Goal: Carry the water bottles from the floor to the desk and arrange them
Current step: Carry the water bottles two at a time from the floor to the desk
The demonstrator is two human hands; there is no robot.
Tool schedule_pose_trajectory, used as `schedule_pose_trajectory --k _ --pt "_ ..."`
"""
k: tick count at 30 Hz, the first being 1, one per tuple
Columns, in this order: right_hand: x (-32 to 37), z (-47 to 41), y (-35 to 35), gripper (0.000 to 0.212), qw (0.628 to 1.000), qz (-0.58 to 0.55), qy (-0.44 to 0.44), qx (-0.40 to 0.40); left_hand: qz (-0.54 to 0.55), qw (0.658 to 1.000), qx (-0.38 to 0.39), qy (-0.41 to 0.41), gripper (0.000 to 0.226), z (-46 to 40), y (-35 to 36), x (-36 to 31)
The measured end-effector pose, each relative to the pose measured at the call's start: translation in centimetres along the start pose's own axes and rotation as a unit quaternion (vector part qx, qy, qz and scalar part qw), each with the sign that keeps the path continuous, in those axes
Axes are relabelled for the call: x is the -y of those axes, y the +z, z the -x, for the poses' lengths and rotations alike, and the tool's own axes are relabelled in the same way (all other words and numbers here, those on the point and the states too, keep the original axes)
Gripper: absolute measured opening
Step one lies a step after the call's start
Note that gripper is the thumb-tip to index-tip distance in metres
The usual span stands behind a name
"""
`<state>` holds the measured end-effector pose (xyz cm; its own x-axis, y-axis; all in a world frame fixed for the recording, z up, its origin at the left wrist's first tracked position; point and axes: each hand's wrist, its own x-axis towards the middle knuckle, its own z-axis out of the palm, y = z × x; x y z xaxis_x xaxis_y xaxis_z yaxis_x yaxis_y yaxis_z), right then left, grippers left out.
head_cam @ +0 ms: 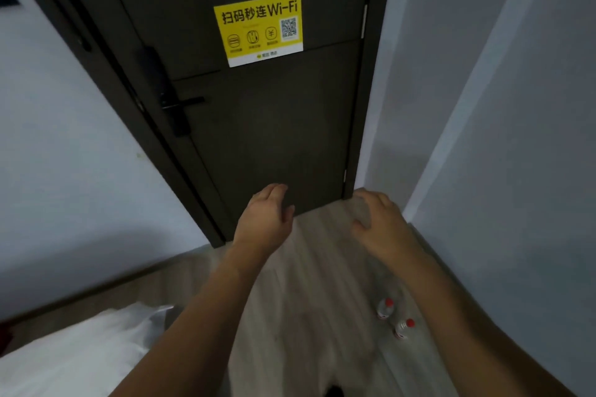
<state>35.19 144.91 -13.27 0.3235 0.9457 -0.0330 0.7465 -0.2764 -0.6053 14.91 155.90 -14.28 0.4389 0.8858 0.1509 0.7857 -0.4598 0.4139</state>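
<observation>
Two bottles [395, 319] of clear plastic with red caps stand on the floor [309, 283] at about 5 o'clock, close together and near the right wall [516, 170]; their labels are too blurred to read. The floor is pale wood-grain planking.

Both bare forearms reach forward, palms down, above the floor. The left hand [266, 219] hangs at 12 o'clock from the bottles' side of the view, in front of the door's foot, its fingers [277, 191] loosely together and slightly curled, holding nothing. The right hand [380, 222] hangs at 1 o'clock, its fingers spread wide and empty. Neither hand touches the bottles, which lie well behind them, under the right forearm.

Ahead stands a dark, matte door [258, 122] with a black lever handle [182, 103] at 10 o'clock and a yellow Wi-Fi sticker [258, 28] with a QR code. Grey-white walls flank it. White bedding [74, 354], soft and rumpled, fills 7 o'clock.
</observation>
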Motion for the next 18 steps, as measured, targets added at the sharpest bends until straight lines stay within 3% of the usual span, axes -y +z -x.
schedule_pose_trajectory --k 8,14,18 --pt "-5.1 -3.8 -3.5 0.057 0.992 0.001 0.108 -0.058 0.025 0.993 0.091 0.069 0.051 -9.7 5.1 -4.4" --pt "-10.0 -2.1 -6.7 0.059 0.960 -0.007 0.243 -0.136 0.021 0.965 0.150 0.213 0.047 -15.5 10.0 -11.9" --pt "-13.7 2.0 -7.6 0.059 0.922 -0.001 0.341 -0.183 0.052 0.928 0.211 0.302 0.047 -15.2 15.2 -17.8"
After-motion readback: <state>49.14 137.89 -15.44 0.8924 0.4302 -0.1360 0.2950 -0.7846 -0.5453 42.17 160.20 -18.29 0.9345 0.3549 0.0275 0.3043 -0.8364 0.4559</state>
